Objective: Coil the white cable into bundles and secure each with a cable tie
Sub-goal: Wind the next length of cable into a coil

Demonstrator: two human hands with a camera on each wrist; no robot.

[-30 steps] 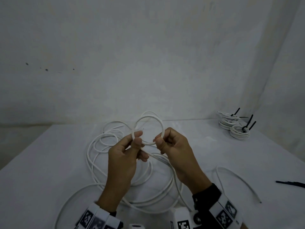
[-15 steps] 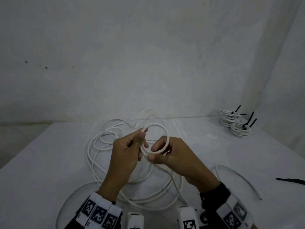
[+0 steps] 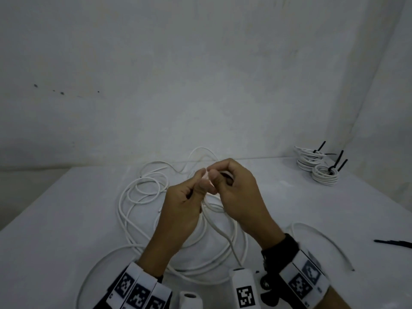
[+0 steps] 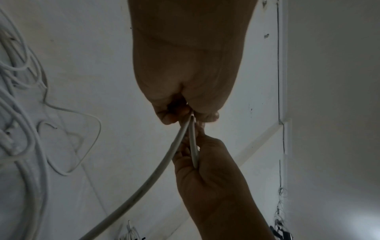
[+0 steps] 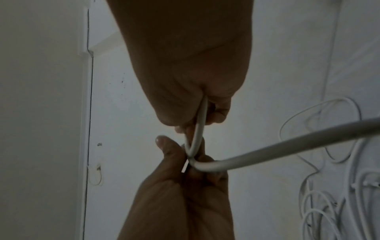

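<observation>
A long white cable (image 3: pixel 142 192) lies in loose loops on the white table (image 3: pixel 55 230). Both hands are raised together above it, fingertips meeting. My left hand (image 3: pixel 196 186) pinches the cable between thumb and fingers. My right hand (image 3: pixel 225 177) curls its fingers round a small tight loop of the same cable, mostly hidden in the fist. In the left wrist view the cable (image 4: pixel 174 149) runs down from the pinch in two strands. In the right wrist view the cable (image 5: pixel 197 138) bends sharply between both hands and runs off to the right.
Two finished white bundles (image 3: pixel 321 168) with black ties stand at the table's back right corner. A loose black cable tie (image 3: pixel 392 243) lies near the right edge. A short white cable piece (image 3: pixel 323 239) curves beside my right forearm. A pale wall rises behind the table.
The wide loop held up between both hands has shrunk to a small one. My right hand closed round it and moved in against the left hand.
</observation>
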